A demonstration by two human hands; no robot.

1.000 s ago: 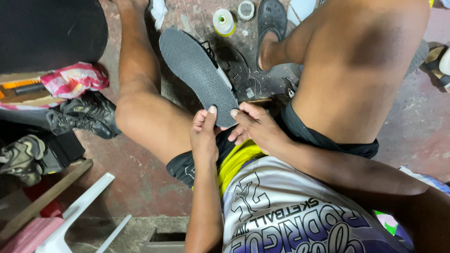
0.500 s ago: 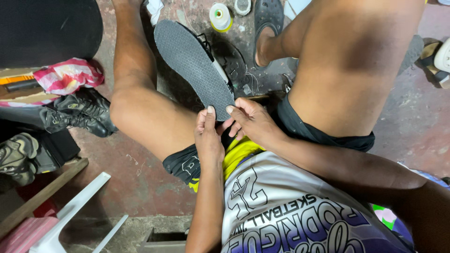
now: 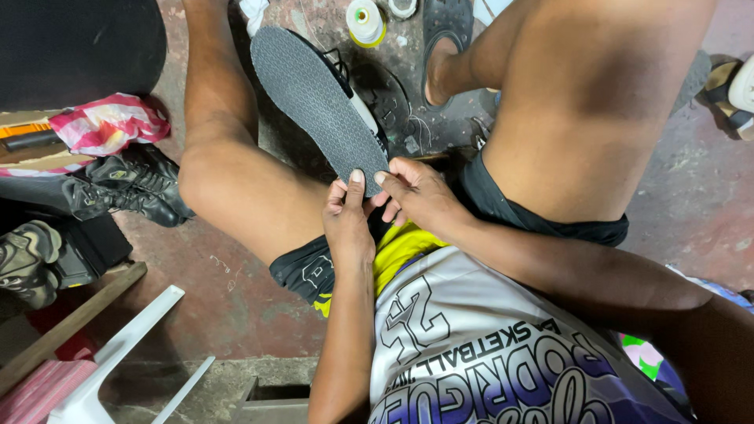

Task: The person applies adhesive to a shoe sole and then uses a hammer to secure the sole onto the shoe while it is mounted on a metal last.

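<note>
Both hands meet between the thighs. The left hand and right hand pinch the near end of a grey sole, thumbs pressed on its textured face, fingers closed around its edge. The sole slants up and away over a black shoe on the floor. Beyond stands a thread spool. Black boots lie to the left beside a pink striped bag.

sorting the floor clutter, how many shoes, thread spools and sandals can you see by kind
shoes: 3: held shoe in left hand and right hand, black boot, grey shoe
spools: 2
sandals: 2
total: 7
</note>
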